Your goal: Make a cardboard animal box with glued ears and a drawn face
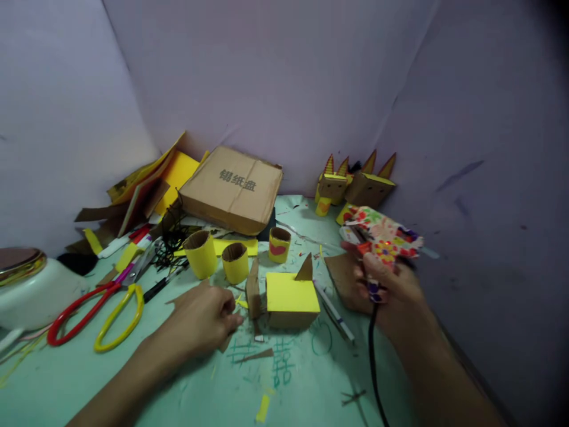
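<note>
My right hand [391, 281] is wrapped round the handle of a flower-patterned glue gun [384, 234], its black cord [373, 356] hanging toward me. The gun is raised at the right, its nozzle end pointing left. My left hand [208, 314] is low over the table with curled fingers; what they hold, if anything, is hidden. Brown cardboard [184, 298] shows from beneath that hand. Between the hands sits a small cardboard box [292, 293] with a yellow top and one pointed cardboard triangle [305, 268] upright at its back right corner. A narrow cardboard strip [253, 290] stands left of it.
Yellow cardboard rings [200, 255] stand behind the box. Scissors [127, 279] and a white appliance [42, 290] are at left. A flat carton [233, 190] and cardboard sheets [173, 178] lie behind. Two eared cardboard figures [331, 187] stand back right. A marker [333, 311] lies beside the box.
</note>
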`<action>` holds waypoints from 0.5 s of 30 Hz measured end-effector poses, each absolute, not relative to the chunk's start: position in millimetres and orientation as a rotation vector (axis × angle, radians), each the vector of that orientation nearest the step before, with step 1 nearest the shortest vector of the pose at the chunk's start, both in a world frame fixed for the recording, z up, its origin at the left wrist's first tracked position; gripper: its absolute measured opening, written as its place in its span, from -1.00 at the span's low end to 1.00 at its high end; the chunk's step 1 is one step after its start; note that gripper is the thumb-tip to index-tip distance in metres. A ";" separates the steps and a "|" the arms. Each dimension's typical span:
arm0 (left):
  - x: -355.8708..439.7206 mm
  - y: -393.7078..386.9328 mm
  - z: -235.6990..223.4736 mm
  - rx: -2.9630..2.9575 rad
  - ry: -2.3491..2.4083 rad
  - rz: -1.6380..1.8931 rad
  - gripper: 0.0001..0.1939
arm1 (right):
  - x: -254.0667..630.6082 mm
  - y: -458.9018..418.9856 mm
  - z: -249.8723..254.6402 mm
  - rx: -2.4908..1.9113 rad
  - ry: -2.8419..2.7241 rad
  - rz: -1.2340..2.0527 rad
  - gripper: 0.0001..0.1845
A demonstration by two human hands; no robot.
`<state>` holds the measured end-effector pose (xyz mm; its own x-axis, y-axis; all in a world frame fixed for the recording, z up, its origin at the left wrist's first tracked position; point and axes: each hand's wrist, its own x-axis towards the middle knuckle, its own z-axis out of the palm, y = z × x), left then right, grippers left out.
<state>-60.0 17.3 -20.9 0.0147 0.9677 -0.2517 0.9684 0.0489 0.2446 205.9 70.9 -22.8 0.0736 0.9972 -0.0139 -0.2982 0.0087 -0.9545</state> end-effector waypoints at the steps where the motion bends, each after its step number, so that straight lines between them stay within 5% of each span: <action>1: -57.6 14.7 -23.2 1.991 2.017 -0.037 -0.84 | 206.1 67.2 -18.6 -0.998 -0.903 1.284 -0.64; 10: -52.1 6.1 -27.7 2.013 2.045 0.012 -0.97 | 192.0 47.6 -5.8 -0.971 -1.003 1.196 -0.70; 15: -62.6 15.3 -19.6 1.879 1.993 0.188 -0.87 | 191.4 33.7 -16.7 -1.167 -1.307 0.985 -0.62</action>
